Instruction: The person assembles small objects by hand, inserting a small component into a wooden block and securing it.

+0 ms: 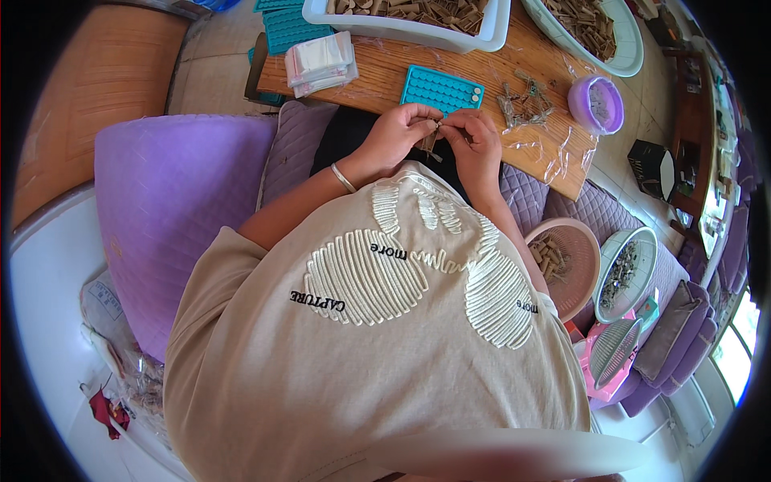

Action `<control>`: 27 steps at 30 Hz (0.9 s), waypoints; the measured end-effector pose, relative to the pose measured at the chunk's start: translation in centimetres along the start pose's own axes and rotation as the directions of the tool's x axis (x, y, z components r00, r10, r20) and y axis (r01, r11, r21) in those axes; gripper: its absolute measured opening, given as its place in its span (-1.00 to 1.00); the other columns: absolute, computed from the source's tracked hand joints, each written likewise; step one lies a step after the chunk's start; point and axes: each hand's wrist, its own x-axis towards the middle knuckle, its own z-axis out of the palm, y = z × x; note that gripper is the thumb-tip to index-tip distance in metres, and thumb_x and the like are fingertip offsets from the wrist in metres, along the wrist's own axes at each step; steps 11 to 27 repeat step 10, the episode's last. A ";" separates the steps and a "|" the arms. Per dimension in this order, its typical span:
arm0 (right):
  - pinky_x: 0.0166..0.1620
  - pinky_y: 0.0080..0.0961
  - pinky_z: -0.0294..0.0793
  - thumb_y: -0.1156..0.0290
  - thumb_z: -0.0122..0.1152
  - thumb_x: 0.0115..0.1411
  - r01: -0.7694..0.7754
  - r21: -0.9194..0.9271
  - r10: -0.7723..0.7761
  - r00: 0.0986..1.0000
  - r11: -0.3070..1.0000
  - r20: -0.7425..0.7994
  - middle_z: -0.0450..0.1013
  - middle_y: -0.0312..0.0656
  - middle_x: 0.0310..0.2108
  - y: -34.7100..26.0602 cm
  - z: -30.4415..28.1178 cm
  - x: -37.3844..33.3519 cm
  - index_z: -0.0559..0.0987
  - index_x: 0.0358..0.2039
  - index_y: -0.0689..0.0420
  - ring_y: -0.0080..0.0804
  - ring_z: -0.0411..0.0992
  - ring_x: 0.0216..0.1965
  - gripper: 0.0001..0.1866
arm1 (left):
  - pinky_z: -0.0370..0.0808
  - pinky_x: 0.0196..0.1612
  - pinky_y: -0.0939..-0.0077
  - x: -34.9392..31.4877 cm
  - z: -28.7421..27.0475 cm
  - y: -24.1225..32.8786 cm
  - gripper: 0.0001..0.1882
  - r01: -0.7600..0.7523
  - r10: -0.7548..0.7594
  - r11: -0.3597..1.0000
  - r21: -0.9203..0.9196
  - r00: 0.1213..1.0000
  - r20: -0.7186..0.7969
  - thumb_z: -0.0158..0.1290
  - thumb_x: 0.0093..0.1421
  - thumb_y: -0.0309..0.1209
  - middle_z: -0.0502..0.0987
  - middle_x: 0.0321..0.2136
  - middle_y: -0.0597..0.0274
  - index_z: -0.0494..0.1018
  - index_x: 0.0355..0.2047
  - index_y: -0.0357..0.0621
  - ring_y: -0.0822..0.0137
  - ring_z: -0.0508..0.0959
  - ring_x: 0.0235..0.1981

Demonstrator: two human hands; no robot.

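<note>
At the near edge of the wooden table, my left hand [393, 138] and my right hand [479, 148] meet, thumbs and fingers pinched together. Between them is a small brown piece [430, 141] with thin pale strands hanging below; its exact kind is too small to make out. Just beyond my fingers lies a teal tray [438, 87] with rows of shallow hollows. Two small pale round pieces [475, 95] sit at its right end. Right of the tray is a tangled heap of thin strands [526, 103].
The wooden table [377, 58] carries stacked clear bags [321, 64], a white bin [401, 30] and a pale basin [630, 48] of brown pieces, and a purple bowl [596, 104]. Beside me on the sofa stand a pink basket [585, 273] and a pale green basket [646, 261].
</note>
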 end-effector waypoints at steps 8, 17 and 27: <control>-0.27 -0.48 0.48 0.66 0.28 -0.04 -0.050 0.066 0.039 0.985 0.997 0.170 0.46 -0.18 -0.37 -0.1 -1.2 -0.6 0.58 -0.46 0.22 -0.33 0.44 -0.33 -0.89 | 0.48 -0.17 0.62 -1.8 0.5 0.3 -0.77 -0.101 0.094 0.972 0.212 0.995 0.045 0.01 0.24 -0.51 0.57 -0.28 0.19 0.45 -0.11 -0.35 0.48 0.56 -0.28; -0.20 -0.48 0.49 0.65 0.28 -0.02 -0.124 0.111 0.099 0.974 0.986 0.205 0.45 -0.18 -0.32 -0.3 -1.3 -0.9 0.58 -0.43 0.21 -0.32 0.45 -0.30 -0.89 | 0.48 -0.13 0.60 -1.9 0.4 0.4 -0.76 -0.079 0.063 0.952 0.296 0.996 0.063 0.01 0.25 -0.51 0.57 -0.25 0.17 0.44 -0.08 -0.30 0.46 0.57 -0.24; -0.20 -0.48 0.49 0.65 0.28 -0.02 -0.124 0.111 0.099 0.974 0.986 0.205 0.45 -0.18 -0.32 -0.3 -1.3 -0.9 0.58 -0.43 0.21 -0.32 0.45 -0.30 -0.89 | 0.48 -0.13 0.60 -1.9 0.4 0.4 -0.76 -0.079 0.063 0.952 0.296 0.996 0.063 0.01 0.25 -0.51 0.57 -0.25 0.17 0.44 -0.08 -0.30 0.46 0.57 -0.24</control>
